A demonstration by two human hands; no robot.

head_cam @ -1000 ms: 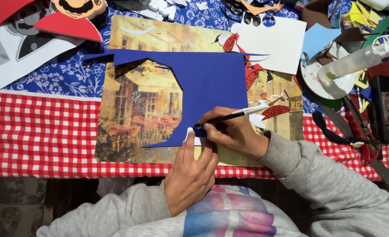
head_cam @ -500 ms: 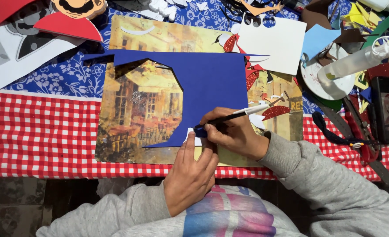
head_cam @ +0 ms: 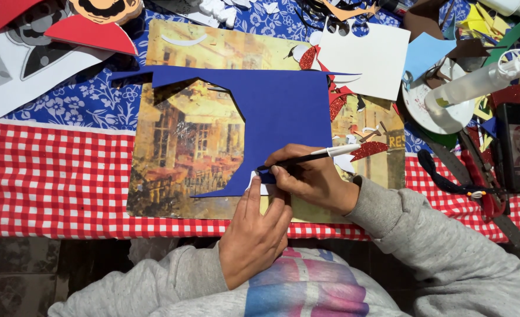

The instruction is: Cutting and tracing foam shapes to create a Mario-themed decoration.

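Right hand (head_cam: 316,182) clamps the brush (head_cam: 313,156) over the blue sheet (head_cam: 277,111) near the bench's front edge, left hand (head_cam: 254,235) pressing flat, fingers apart

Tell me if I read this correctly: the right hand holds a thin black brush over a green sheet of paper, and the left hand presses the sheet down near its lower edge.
Not quite: the sheet is dark blue, not green, as the head view shows. The rest holds: the right hand holds the thin black brush over it, and the left hand presses it down near its lower edge.

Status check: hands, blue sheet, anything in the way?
Right hand grips brush, tip at blue sheet lower edge. Left hand pins sheet beside it. Paper scraps nearby, none blocking.
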